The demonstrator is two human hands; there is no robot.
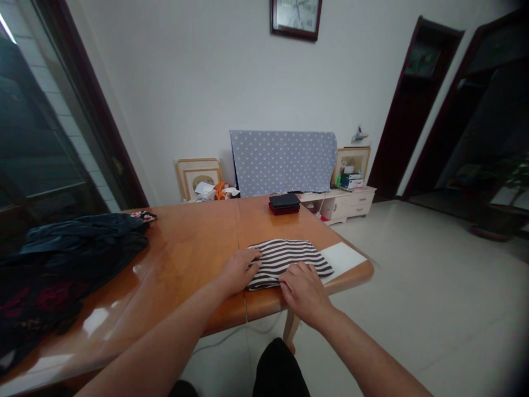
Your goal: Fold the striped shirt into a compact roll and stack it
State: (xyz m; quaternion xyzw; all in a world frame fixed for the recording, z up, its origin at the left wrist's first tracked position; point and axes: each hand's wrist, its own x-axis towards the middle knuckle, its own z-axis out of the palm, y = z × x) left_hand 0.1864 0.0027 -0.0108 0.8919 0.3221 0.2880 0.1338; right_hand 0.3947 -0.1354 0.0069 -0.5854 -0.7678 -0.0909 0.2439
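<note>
Blue and black garments (88, 231), heaped loosely on the left of a glossy brown wooden table (190, 248). Left hand (240, 270): thumb and forefinger slightly apart, resting on the left edge of the striped cloth. Brown-and-white striped cloth (285, 255), one, folded, flat at the table's near edge, between and under the hands. Folded stack (284, 204), black over dark red, farther back, apart from the stripes. Right hand (305, 291): fingers close together, bent onto the cloth's near edge; cannot tell whether they pinch it. White sheet (345, 258), flat, at the table's right corner, partly beneath the cloth.
</note>
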